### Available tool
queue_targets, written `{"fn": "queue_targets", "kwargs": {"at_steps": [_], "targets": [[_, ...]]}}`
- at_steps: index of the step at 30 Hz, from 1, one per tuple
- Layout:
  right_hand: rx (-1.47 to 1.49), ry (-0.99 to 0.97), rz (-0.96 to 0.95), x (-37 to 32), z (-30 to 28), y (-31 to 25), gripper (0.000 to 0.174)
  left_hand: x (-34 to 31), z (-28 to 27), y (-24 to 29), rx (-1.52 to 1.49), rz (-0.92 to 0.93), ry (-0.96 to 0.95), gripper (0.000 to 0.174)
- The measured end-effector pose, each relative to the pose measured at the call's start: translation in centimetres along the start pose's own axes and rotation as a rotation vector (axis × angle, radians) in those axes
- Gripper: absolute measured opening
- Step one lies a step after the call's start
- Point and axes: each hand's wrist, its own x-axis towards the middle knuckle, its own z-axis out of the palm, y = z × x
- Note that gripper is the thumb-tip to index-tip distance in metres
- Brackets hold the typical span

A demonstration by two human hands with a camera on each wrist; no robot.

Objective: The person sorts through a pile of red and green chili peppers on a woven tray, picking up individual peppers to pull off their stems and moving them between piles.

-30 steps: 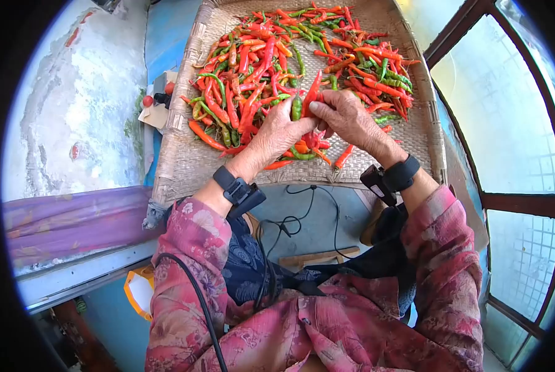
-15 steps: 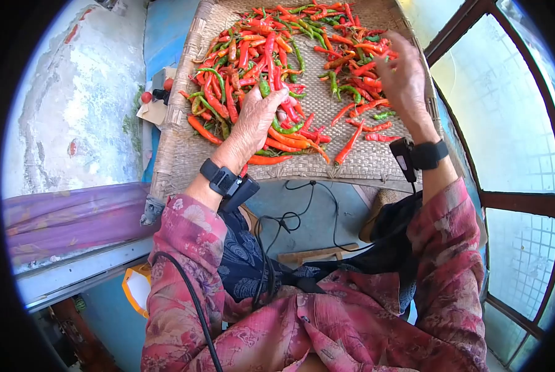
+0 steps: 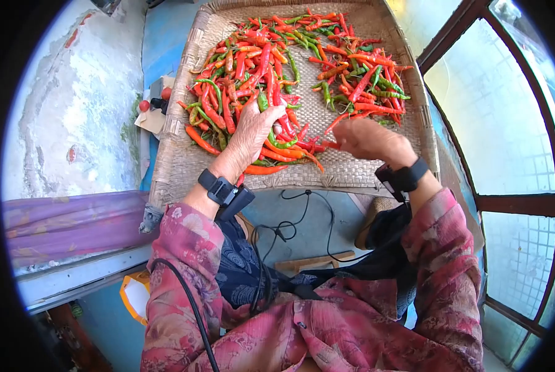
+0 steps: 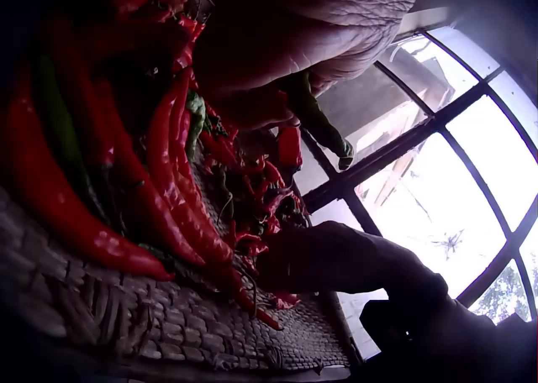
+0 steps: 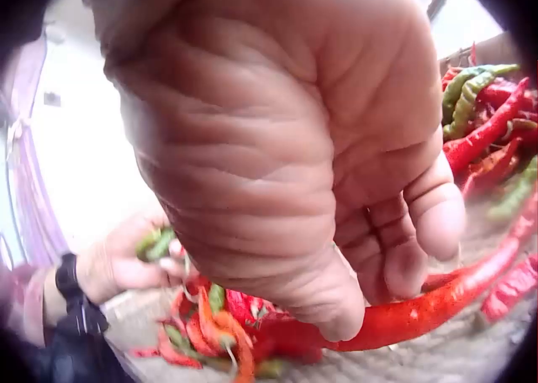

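Observation:
My left hand [image 3: 247,135] grips a green chili pepper [image 3: 262,101] above the left part of the heap. In the left wrist view, the green pepper's end [image 4: 324,127] sticks out below the palm. Close over the front middle of the woven tray [image 3: 345,177], my right hand [image 3: 373,141] pinches a long red chili pepper [image 5: 420,312] between thumb and fingers. Under and around the left hand lies a large heap of mostly red chili peppers [image 3: 228,111], with some green ones mixed in.
A second chili pile [image 3: 367,80] lies on the right side of the tray. Framed window panes [image 3: 507,111] stand close on the right, a peeling wall [image 3: 79,111] on the left. A black cable [image 3: 283,232] hangs below the tray's front edge.
My hands were together with a green and a red pepper, then parted. The right hand opened over the right pile, then came down toward the front middle and took a red chili pepper.

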Motion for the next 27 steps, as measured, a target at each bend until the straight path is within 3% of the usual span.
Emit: {"fn": "queue_targets", "kwargs": {"at_steps": [3,6,7,9,10,12,14,15,16,19,23,25,27], "targets": [[0.236,0.125,0.004,-0.7,-3.7,-0.3,0.014,0.0,-0.1,-0.2,0.004,-0.009,-0.006,0.022],[0.508,0.419,0.17,-1.2,-6.4,0.6,0.02,0.0,0.4,-0.4,0.029,0.011,-0.045,0.025],[0.806,0.596,0.14,-0.8,-6.2,1.7,0.022,-0.1,0.7,-0.4,0.04,0.044,-0.065,0.027],[1.039,0.969,0.174,0.3,-5.8,2.6,0.029,-0.5,1.1,0.0,0.023,0.004,-0.067,0.027],[1.042,0.97,0.174,0.4,-5.6,2.5,0.029,-0.6,1.2,0.1,0.014,0.001,-0.103,0.026],[0.29,0.909,0.306,0.4,-5.3,2.1,0.036,-0.6,1.2,0.3,0.006,-0.002,-0.136,0.025],[0.405,0.716,0.012,0.5,-3.6,-1.0,0.029,-0.6,1.4,0.4,0.022,0.013,-0.137,0.021],[0.473,0.453,0.012,0.9,-2.9,-2.0,0.028,-0.5,1.5,0.2,0.025,0.009,-0.136,0.021],[0.478,0.362,-0.067,0.8,-2.4,-4.0,0.031,-0.3,1.6,-0.1,-0.001,0.029,-0.144,0.021],[0.373,0.39,-0.065,1.3,-1.0,-5.7,0.032,-0.4,1.6,-0.2,0.013,0.047,-0.142,0.021],[0.344,0.495,-0.032,1.6,-2.0,-3.2,0.022,-0.6,0.9,0.5,-0.027,0.013,-0.145,0.028],[0.259,0.609,0.078,0.7,-3.8,-1.9,0.023,-0.6,0.6,0.6,-0.045,-0.011,-0.128,0.032],[0.144,0.709,0.327,0.0,-4.9,-0.8,0.021,-0.6,0.6,0.8,-0.086,-0.034,-0.171,0.037]]}}
